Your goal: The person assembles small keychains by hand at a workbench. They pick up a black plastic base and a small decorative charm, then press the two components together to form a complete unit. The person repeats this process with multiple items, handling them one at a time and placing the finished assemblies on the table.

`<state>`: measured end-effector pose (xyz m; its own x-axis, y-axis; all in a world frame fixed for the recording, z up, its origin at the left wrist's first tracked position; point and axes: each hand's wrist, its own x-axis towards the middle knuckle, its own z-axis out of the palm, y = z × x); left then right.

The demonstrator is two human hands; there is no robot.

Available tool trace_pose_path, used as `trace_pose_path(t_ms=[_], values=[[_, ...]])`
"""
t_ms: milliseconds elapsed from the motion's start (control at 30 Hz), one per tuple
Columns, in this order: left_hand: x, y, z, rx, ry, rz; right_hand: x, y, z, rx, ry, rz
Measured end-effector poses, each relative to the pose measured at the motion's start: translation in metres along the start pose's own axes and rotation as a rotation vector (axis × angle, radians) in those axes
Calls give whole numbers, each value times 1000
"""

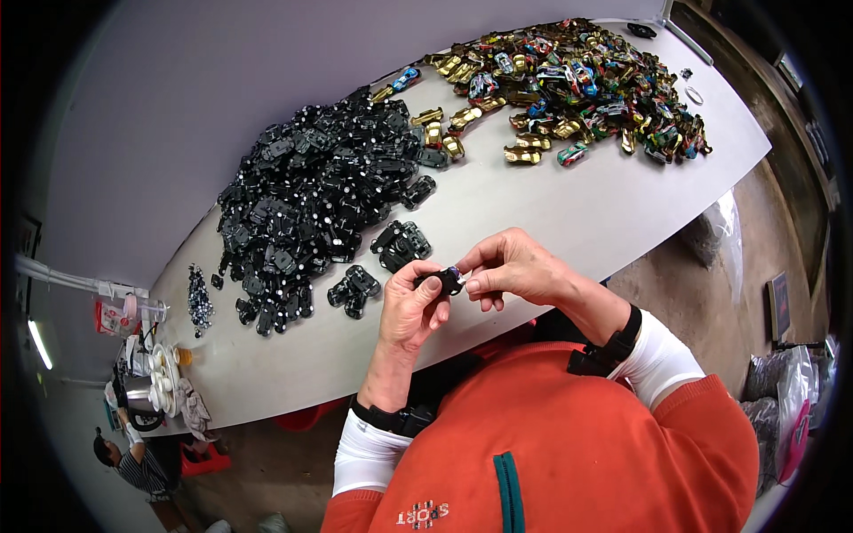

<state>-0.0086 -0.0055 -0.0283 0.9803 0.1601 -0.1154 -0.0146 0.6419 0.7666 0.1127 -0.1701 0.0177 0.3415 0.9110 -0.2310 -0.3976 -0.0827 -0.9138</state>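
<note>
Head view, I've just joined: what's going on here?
A person is working over a table with both hands. The left hand holds a small black toy car piece, and the right hand has its fingers at the piece's end; whether they grip it is hard to tell. A big heap of black toy car pieces lies to the left, with two small clusters nearer the hands. Gold and coloured toy cars lie heaped at the far right.

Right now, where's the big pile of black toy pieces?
In the head view, the black pile lies left of centre on the pale table, left of the colourful toy cars and beyond the left hand.
</note>
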Motion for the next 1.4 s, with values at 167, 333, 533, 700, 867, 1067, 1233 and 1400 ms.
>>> trace_pose_path(t_ms=[167,333,533,700,867,1067,1233,1400], values=[[-1,1,3,72,29,17,2,2,1,-99,33,-34],[-3,4,17,178,160,68,8,8,3,-234,99,-146],[3,3,27,297,306,98,14,16,1,-239,192,-115],[4,2,17,194,315,27,11,24,-6,-10,126,4],[3,0,23,296,285,73,15,27,-6,-14,128,-20],[17,-9,31,154,438,242,23,31,1,74,192,-140],[13,-19,41,-32,472,276,28,39,5,-94,252,-295],[23,-7,39,48,445,289,33,41,5,-312,340,-402]])
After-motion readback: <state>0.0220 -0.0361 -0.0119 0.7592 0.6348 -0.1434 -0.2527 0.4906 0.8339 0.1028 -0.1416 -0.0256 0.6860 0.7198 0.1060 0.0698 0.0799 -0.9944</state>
